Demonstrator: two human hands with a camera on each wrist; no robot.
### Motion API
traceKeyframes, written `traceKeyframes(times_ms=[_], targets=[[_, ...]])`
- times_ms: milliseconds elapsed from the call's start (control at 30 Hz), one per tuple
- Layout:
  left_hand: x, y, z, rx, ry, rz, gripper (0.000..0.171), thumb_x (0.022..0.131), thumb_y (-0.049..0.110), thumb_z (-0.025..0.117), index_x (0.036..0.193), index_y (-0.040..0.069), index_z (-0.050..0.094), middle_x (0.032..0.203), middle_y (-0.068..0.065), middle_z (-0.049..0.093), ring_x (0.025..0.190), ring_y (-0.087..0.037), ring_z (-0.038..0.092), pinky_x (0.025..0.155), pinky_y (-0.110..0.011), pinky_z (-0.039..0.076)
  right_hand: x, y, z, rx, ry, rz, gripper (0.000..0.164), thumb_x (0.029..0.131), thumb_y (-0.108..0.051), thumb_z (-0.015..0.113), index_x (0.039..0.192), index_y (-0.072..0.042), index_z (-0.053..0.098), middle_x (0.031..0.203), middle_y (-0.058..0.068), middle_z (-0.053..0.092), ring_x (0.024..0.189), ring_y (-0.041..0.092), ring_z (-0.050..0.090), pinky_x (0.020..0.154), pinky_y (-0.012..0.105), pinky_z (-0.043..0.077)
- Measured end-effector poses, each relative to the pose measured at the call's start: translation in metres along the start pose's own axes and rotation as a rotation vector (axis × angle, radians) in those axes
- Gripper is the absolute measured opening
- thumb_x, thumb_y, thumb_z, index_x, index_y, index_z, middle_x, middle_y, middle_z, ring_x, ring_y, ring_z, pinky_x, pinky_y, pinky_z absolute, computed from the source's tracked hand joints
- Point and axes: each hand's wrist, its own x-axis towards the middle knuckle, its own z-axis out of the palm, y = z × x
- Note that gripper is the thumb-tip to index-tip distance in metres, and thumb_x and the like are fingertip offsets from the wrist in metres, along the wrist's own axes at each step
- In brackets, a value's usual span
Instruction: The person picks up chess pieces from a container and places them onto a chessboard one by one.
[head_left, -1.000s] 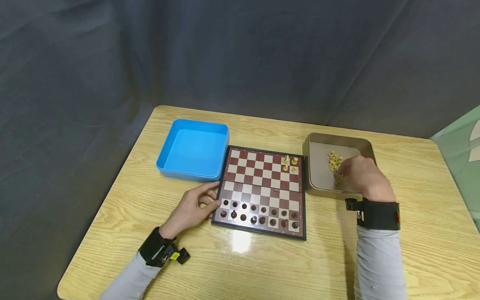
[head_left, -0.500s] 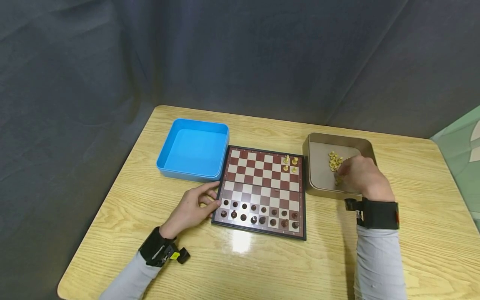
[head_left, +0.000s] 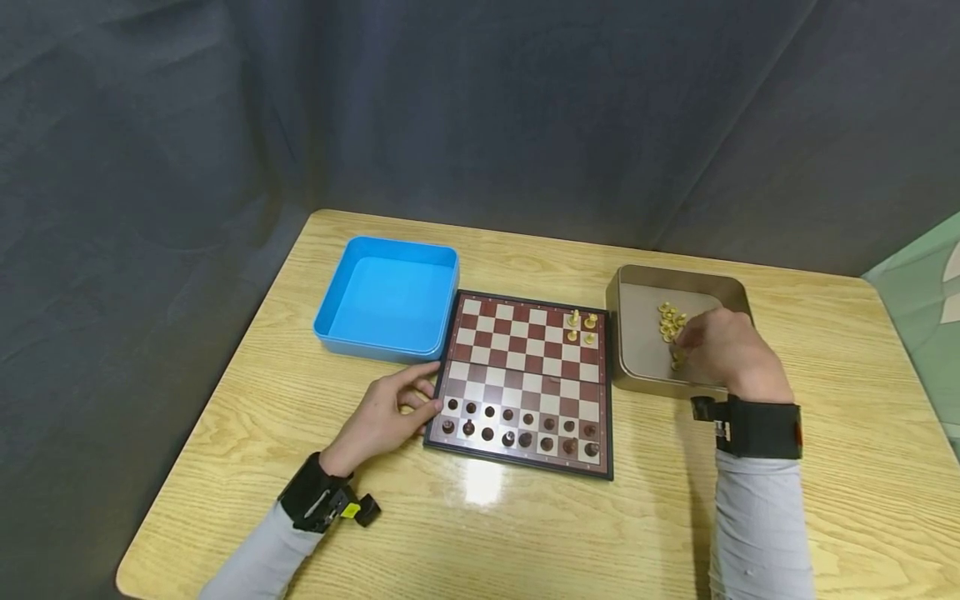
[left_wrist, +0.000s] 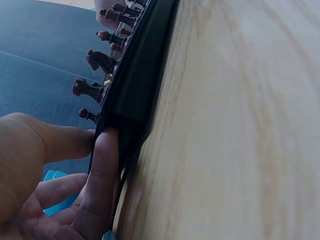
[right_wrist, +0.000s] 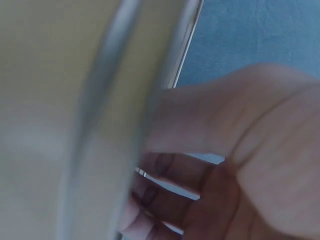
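Centrally, chessboard [head_left: 525,382] on the wooden surface [head_left: 525,533] — dark pieces [head_left: 517,425] ranked along its near edge, four pale pieces [head_left: 581,327] at its far right corner. Left hand [head_left: 382,417]: rests at the board's left edge, fingers [left_wrist: 102,175] relaxed and pressed against its rim. Right hand [head_left: 723,350]: inside the tan tray [head_left: 626,333] right of the board, over loose pale pieces [head_left: 670,322]; fingers curled — whether they pinch one cannot be told. Blue tray [head_left: 386,296]: left of the board's far corner.
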Motion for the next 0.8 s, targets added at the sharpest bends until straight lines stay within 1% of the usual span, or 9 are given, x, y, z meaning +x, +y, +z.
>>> traceKeyframes(times_ms=[133, 233, 333, 400, 500, 533, 600, 667, 800], targets=[[0.0, 0.0, 0.0, -0.006, -0.001, 0.005, 0.06, 0.098, 0.003, 0.075, 0.154, 0.0, 0.054, 0.111, -0.015, 0.071, 0.081, -0.018, 0.074, 0.064, -0.029, 0.066, 0.0, 0.0, -0.001, 0.001, 0.026, -0.019, 0.028, 0.087, -0.004, 0.078, 0.114, 0.004, 0.076, 0.123, 0.031, 0.072, 0.112, 0.049, 0.067, 0.084, 0.063, 0.061], [0.0, 0.0, 0.0, -0.009, -0.001, 0.009, 0.059, 0.098, 0.002, 0.075, 0.154, 0.0, 0.054, 0.111, -0.015, 0.071, 0.081, -0.018, 0.074, 0.064, -0.029, 0.066, -0.001, -0.001, -0.001, 0.001, 0.063, -0.048, 0.026, 0.086, -0.002, 0.078, 0.111, 0.004, 0.076, 0.116, 0.03, 0.073, 0.106, 0.046, 0.068, 0.08, 0.059, 0.061], [0.0, 0.001, 0.0, -0.01, -0.001, 0.011, 0.06, 0.098, 0.002, 0.075, 0.154, 0.0, 0.054, 0.11, -0.015, 0.071, 0.081, -0.017, 0.074, 0.064, -0.029, 0.066, -0.001, -0.003, -0.002, -0.003, 0.105, -0.087, 0.018, 0.086, 0.004, 0.075, 0.104, 0.004, 0.077, 0.107, 0.026, 0.075, 0.097, 0.041, 0.069, 0.076, 0.054, 0.061], [0.0, 0.001, 0.0, -0.01, -0.002, 0.011, 0.06, 0.098, 0.002, 0.075, 0.154, 0.0, 0.054, 0.11, -0.015, 0.071, 0.081, -0.017, 0.074, 0.064, -0.029, 0.066, -0.001, -0.004, -0.002, -0.011, 0.142, -0.115, 0.014, 0.087, 0.007, 0.071, 0.099, 0.004, 0.078, 0.099, 0.022, 0.075, 0.089, 0.035, 0.068, 0.071, 0.048, 0.06], [0.0, 0.002, 0.0, -0.011, -0.002, 0.01, 0.06, 0.098, 0.002, 0.075, 0.154, 0.0, 0.054, 0.11, -0.015, 0.071, 0.081, -0.017, 0.074, 0.064, -0.029, 0.066, -0.002, -0.007, -0.001, -0.012, 0.201, -0.154, 0.015, 0.09, 0.009, 0.066, 0.096, 0.005, 0.079, 0.093, 0.018, 0.075, 0.08, 0.028, 0.063, 0.065, 0.039, 0.055], [0.0, 0.002, 0.0, -0.011, -0.002, 0.009, 0.06, 0.098, 0.002, 0.075, 0.154, 0.0, 0.054, 0.11, -0.015, 0.071, 0.081, -0.017, 0.074, 0.064, -0.029, 0.066, -0.002, -0.008, -0.001, -0.014, 0.225, -0.17, 0.016, 0.091, 0.01, 0.064, 0.095, 0.005, 0.079, 0.092, 0.018, 0.075, 0.078, 0.027, 0.062, 0.065, 0.037, 0.054], [0.0, 0.003, 0.0, -0.009, -0.002, 0.008, 0.06, 0.098, 0.002, 0.075, 0.154, 0.0, 0.054, 0.111, -0.015, 0.07, 0.081, -0.017, 0.074, 0.064, -0.029, 0.066, -0.002, -0.01, 0.0, -0.018, 0.27, -0.203, 0.017, 0.091, 0.01, 0.063, 0.094, 0.004, 0.08, 0.09, 0.018, 0.076, 0.076, 0.026, 0.062, 0.063, 0.037, 0.053], [-0.001, 0.003, 0.0, -0.008, -0.003, 0.006, 0.06, 0.098, 0.002, 0.075, 0.154, 0.0, 0.054, 0.111, -0.015, 0.07, 0.081, -0.017, 0.074, 0.064, -0.029, 0.066, -0.003, -0.012, 0.0, -0.016, 0.307, -0.228, 0.017, 0.089, 0.012, 0.064, 0.092, 0.004, 0.079, 0.089, 0.019, 0.077, 0.075, 0.026, 0.064, 0.063, 0.038, 0.055], [0.0, 0.003, 0.0, -0.011, -0.003, 0.004, 0.06, 0.098, 0.002, 0.075, 0.154, 0.0, 0.054, 0.111, -0.015, 0.07, 0.082, -0.018, 0.074, 0.064, -0.029, 0.066, -0.005, -0.015, 0.0, -0.015, 0.359, -0.254, 0.017, 0.086, 0.015, 0.067, 0.092, 0.004, 0.079, 0.089, 0.019, 0.076, 0.076, 0.028, 0.066, 0.063, 0.039, 0.055]])
